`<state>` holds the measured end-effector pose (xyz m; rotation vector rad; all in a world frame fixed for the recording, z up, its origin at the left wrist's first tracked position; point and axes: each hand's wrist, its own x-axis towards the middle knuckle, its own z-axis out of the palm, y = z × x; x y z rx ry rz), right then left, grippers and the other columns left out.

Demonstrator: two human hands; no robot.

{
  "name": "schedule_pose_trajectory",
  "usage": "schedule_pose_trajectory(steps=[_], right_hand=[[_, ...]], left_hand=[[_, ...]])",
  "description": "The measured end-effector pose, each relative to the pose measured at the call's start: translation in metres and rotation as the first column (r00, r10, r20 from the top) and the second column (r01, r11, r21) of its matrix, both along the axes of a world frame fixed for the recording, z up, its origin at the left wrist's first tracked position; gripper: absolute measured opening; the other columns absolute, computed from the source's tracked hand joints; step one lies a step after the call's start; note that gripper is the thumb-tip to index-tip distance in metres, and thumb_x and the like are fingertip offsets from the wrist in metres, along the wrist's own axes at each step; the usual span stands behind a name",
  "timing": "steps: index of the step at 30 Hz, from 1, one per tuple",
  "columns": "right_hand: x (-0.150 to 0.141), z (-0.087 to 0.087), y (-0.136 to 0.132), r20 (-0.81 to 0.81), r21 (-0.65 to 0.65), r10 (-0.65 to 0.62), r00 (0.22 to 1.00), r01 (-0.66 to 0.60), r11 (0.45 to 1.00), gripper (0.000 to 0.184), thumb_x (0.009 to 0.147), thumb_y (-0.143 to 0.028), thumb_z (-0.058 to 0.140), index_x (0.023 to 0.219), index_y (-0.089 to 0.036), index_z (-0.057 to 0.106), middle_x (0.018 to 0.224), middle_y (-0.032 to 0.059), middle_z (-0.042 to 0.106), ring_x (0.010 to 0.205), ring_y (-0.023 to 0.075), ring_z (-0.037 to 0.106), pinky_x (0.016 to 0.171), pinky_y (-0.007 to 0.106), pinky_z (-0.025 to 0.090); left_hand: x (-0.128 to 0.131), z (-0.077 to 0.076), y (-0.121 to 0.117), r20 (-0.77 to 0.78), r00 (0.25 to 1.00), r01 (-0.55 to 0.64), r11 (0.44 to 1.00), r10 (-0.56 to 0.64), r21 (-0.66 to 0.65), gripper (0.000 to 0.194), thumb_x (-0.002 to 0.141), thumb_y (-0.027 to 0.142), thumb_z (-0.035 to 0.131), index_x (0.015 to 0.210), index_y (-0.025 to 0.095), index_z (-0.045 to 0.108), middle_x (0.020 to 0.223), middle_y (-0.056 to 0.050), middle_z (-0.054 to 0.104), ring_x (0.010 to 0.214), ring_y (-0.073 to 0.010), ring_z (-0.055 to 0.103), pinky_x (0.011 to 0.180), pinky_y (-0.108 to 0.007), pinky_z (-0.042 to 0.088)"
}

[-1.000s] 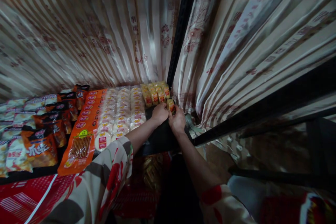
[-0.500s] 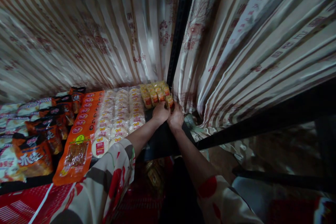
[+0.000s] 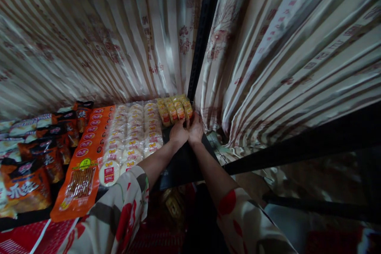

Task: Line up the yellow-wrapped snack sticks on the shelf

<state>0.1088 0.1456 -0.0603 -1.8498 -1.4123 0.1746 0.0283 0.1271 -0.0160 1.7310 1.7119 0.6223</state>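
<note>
Both my hands reach to the far right corner of a dark shelf (image 3: pixel 181 162). My left hand (image 3: pixel 179 133) and my right hand (image 3: pixel 196 129) are side by side, fingers curled, pressed against a row of small yellow snack packets (image 3: pixel 174 109) standing at the back. What the fingers hold, if anything, is hidden behind them. To the left of the yellow packets lie rows of round white cake packets (image 3: pixel 133 135) in clear wrap.
Long orange packets (image 3: pixel 89 154) lie left of the cakes, then dark orange snack bags (image 3: pixel 26 178). A black upright post (image 3: pixel 202 31) stands right behind the yellow packets. Striped curtains (image 3: pixel 282 55) hang all round. A red crate (image 3: pixel 154 230) sits below the shelf.
Both hands have slid further back along the shelf, up against the yellow packets. The single yellow packet seen between the hands earlier is now hidden or joined to the row.
</note>
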Motion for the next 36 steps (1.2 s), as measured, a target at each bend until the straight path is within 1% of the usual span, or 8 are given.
schedule_pose_trajectory(steps=[4, 9, 15, 19, 23, 27, 31, 36], right_hand=[[-0.001, 0.001, 0.004, 0.016, 0.004, -0.020, 1.000, 0.020, 1.000, 0.046, 0.081, -0.029, 0.043, 0.124, -0.013, 0.041, 0.108, 0.0154, 0.055, 0.097, 0.0251, 0.054, 0.081, 0.038, 0.043], [0.001, 0.002, 0.000, 0.042, 0.012, -0.005, 0.999, 0.005, 1.000, 0.047, 0.082, -0.035, 0.043, 0.126, -0.017, 0.040, 0.110, 0.0128, 0.056, 0.094, 0.0253, 0.056, 0.076, 0.036, 0.044], [0.005, 0.006, -0.004, 0.090, -0.042, -0.047, 0.995, 0.051, 0.998, 0.046, 0.084, -0.034, 0.040, 0.128, -0.021, 0.036, 0.113, 0.0112, 0.053, 0.086, 0.0225, 0.058, 0.067, 0.033, 0.043], [0.000, 0.011, -0.001, 0.088, -0.074, -0.086, 0.992, 0.092, 0.993, 0.045, 0.083, -0.032, 0.043, 0.125, -0.020, 0.036, 0.114, 0.0113, 0.052, 0.087, 0.0221, 0.057, 0.066, 0.032, 0.042], [-0.004, 0.012, 0.005, 0.059, -0.069, -0.096, 0.994, 0.100, 0.993, 0.041, 0.082, -0.032, 0.045, 0.121, -0.020, 0.039, 0.113, 0.0114, 0.052, 0.088, 0.0231, 0.057, 0.066, 0.032, 0.041], [-0.002, 0.008, 0.011, 0.032, -0.022, -0.073, 0.997, 0.074, 0.997, 0.041, 0.081, -0.032, 0.045, 0.120, -0.021, 0.039, 0.112, 0.0105, 0.052, 0.088, 0.0224, 0.056, 0.065, 0.032, 0.041], [0.000, 0.005, 0.016, 0.038, -0.036, -0.049, 0.998, 0.050, 0.998, 0.040, 0.080, -0.031, 0.045, 0.119, -0.021, 0.041, 0.111, 0.0100, 0.053, 0.085, 0.0218, 0.057, 0.066, 0.032, 0.042], [0.002, -0.001, 0.021, -0.004, 0.039, 0.010, 1.000, -0.010, 0.999, 0.038, 0.080, -0.028, 0.044, 0.117, -0.019, 0.043, 0.110, 0.0113, 0.053, 0.093, 0.0225, 0.054, 0.074, 0.034, 0.043]], left_hand=[[-0.001, 0.000, -0.001, -0.029, 1.000, 0.008, 1.000, -0.008, 0.001, 0.041, 0.078, 0.015, 0.041, 0.117, 0.014, 0.053, 0.119, -0.011, 0.059, 0.108, -0.0206, 0.055, 0.094, -0.030, 0.041], [-0.001, 0.003, -0.003, -0.039, 0.999, 0.005, 1.000, -0.006, -0.012, 0.038, 0.080, 0.019, 0.041, 0.115, 0.016, 0.055, 0.118, -0.011, 0.060, 0.106, -0.0209, 0.057, 0.092, -0.030, 0.042], [0.000, -0.001, -0.003, -0.040, 0.999, -0.010, 0.999, 0.008, -0.045, 0.045, 0.078, 0.016, 0.042, 0.122, 0.016, 0.050, 0.127, -0.009, 0.053, 0.115, -0.0198, 0.051, 0.098, -0.030, 0.038], [0.000, 0.003, -0.005, -0.041, 0.999, -0.021, 0.997, 0.019, -0.069, 0.041, 0.079, 0.018, 0.043, 0.119, 0.020, 0.053, 0.123, -0.008, 0.057, 0.113, -0.0193, 0.052, 0.096, -0.029, 0.039], [-0.001, 0.007, -0.007, -0.037, 0.999, -0.007, 0.998, 0.004, -0.060, 0.039, 0.080, 0.019, 0.042, 0.117, 0.020, 0.054, 0.119, -0.009, 0.059, 0.109, -0.0205, 0.055, 0.094, -0.030, 0.041], [-0.001, 0.005, -0.007, -0.033, 0.999, -0.011, 0.999, 0.009, -0.051, 0.037, 0.081, 0.022, 0.042, 0.115, 0.020, 0.055, 0.116, -0.009, 0.061, 0.106, -0.0211, 0.057, 0.092, -0.031, 0.042], [-0.001, 0.006, -0.008, -0.021, 1.000, -0.014, 0.998, 0.013, -0.058, 0.037, 0.081, 0.024, 0.043, 0.116, 0.019, 0.055, 0.117, -0.010, 0.060, 0.107, -0.0209, 0.056, 0.093, -0.030, 0.042], [-0.002, 0.008, -0.008, -0.021, 1.000, -0.002, 0.998, 0.001, -0.059, 0.038, 0.081, 0.023, 0.041, 0.116, 0.018, 0.055, 0.118, -0.010, 0.059, 0.108, -0.0206, 0.055, 0.094, -0.030, 0.041]])
